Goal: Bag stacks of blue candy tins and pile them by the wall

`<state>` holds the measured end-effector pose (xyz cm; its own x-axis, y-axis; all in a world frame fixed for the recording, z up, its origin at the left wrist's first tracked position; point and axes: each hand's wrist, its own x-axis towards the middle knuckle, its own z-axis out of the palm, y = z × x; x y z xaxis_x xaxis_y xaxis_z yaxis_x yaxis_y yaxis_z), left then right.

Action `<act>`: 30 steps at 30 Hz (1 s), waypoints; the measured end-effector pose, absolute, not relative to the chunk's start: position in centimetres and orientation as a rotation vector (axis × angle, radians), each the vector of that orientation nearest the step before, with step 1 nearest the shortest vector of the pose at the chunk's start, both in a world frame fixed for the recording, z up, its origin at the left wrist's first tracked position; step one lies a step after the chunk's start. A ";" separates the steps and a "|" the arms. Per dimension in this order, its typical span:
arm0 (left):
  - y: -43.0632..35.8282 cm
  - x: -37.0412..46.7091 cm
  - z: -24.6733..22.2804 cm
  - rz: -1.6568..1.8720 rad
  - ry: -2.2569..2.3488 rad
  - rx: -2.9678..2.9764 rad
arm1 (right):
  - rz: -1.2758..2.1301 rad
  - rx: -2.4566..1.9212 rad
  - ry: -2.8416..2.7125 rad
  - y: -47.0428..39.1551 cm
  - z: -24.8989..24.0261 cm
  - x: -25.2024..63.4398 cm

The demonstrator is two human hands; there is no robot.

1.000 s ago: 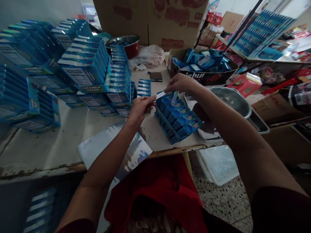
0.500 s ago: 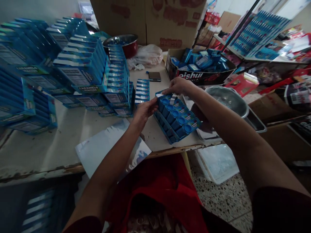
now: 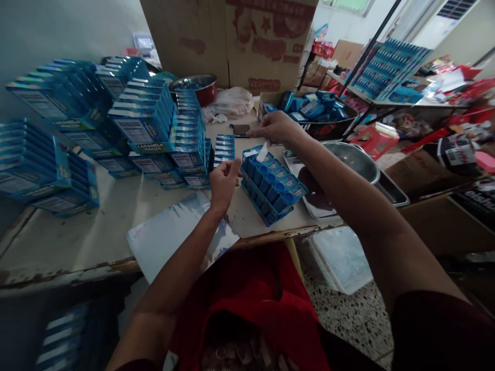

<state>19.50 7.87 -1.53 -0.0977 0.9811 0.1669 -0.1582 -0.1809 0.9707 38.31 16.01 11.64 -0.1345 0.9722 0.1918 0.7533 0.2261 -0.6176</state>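
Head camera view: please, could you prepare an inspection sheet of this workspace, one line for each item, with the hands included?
Surface: pale worn tabletop, front edge chipped; shiny silver sheet overhangs that edge.
Things at the hands: blue cardboard display box with a row of blue round-ended packs; thin white strip at its far end.
Clutter: stacked blue boxes, crumpled plastic bag, open carton of blue packets.
Hands: left hand beside the display box, contact unclear; right hand above its far end, grip unclear.
Cables: nothing seen.
Surroundings: large brown cardboard behind; speckled floor below; crowded shelving at right.
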 end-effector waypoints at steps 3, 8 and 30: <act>5.9 19.8 0.6 1.377 0.910 1.182 | 0.570 -1.606 -1.938 14.9 11.6 37.1; 4.9 20.4 2.3 1.314 0.857 1.111 | 0.498 -1.530 -1.926 14.1 11.1 35.9; 8.9 19.3 -0.1 1.182 1.015 1.065 | 0.730 -1.791 -1.856 14.4 9.4 39.0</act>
<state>19.31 8.92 -0.09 0.1064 0.9932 -0.0480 -0.1974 0.0684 0.9779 39.02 14.38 9.40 -0.0496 0.9981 -0.0367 0.7558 0.0135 -0.6547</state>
